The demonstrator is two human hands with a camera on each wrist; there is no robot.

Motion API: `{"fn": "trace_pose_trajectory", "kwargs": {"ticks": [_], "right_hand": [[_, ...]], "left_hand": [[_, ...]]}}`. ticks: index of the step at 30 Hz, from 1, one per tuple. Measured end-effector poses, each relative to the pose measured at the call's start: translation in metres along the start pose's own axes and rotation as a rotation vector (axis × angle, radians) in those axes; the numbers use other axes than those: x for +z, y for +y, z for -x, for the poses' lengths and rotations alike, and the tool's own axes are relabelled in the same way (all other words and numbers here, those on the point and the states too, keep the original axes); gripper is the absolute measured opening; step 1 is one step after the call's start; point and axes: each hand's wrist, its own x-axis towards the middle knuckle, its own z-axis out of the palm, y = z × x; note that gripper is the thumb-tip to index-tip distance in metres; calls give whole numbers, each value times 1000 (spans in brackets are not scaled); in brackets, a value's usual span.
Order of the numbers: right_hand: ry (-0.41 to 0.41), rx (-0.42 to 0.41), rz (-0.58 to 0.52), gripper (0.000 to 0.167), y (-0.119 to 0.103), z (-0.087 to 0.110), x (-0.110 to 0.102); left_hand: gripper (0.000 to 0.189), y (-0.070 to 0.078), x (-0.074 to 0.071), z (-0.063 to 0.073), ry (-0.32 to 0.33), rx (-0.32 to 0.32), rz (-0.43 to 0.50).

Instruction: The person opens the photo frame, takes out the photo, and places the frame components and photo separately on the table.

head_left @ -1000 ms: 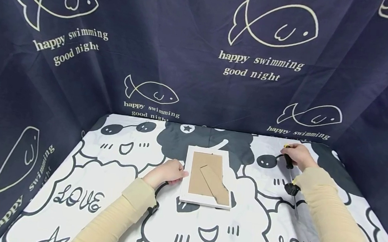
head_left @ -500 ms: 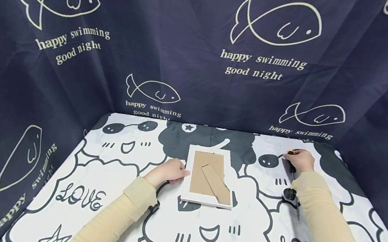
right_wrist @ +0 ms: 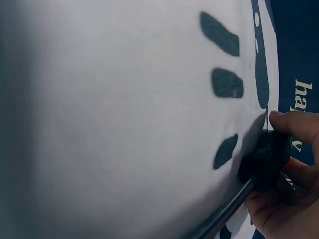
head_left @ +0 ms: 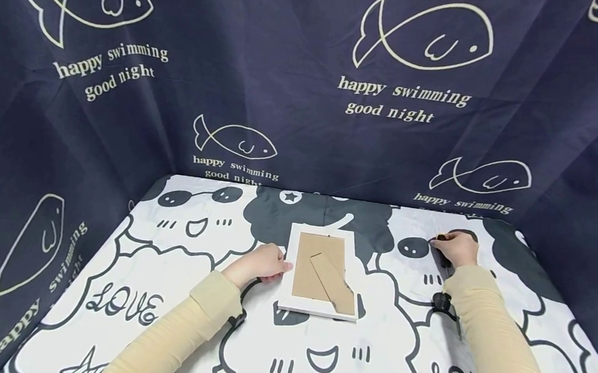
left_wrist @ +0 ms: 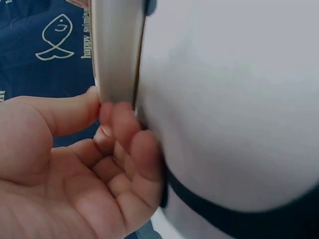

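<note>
A white picture frame (head_left: 289, 290) lies back side up on the cloth, its brown backing board (head_left: 320, 245) and slanted stand leg (head_left: 334, 283) showing. At its left edge my left hand (head_left: 263, 261) pinches the frame between thumb and fingers; the left wrist view shows the frame's side (left_wrist: 117, 55) between them. Over on the right, my right hand (head_left: 457, 248) holds a screwdriver by its black handle (right_wrist: 264, 159), low over the cloth. The metal shaft (right_wrist: 227, 211) points back toward the wrist, and the sleeve hides part of it in the head view.
A white cloth with dark cartoon prints (head_left: 150, 274) covers the table. Dark blue fish-print curtains (head_left: 309, 79) stand behind it and along both sides. A small black wrist camera (head_left: 442, 301) sits under the right sleeve.
My right hand has turned and lowered slightly with the screwdriver, whose handle is now more covered by the fingers. The left hand and the picture frame have stayed in place.
</note>
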Motion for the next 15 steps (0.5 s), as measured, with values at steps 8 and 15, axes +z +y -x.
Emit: {"fn": "trace_pose_trajectory", "kwargs": {"ticks": [8, 15], "right_hand": [[-19, 2, 10, 43, -3, 3, -2], [-53, -40, 51, 44, -6, 6, -7]], "left_hand": [[30, 19, 1, 5, 138, 51, -150], [23, 50, 7, 17, 239, 160, -301]]}}
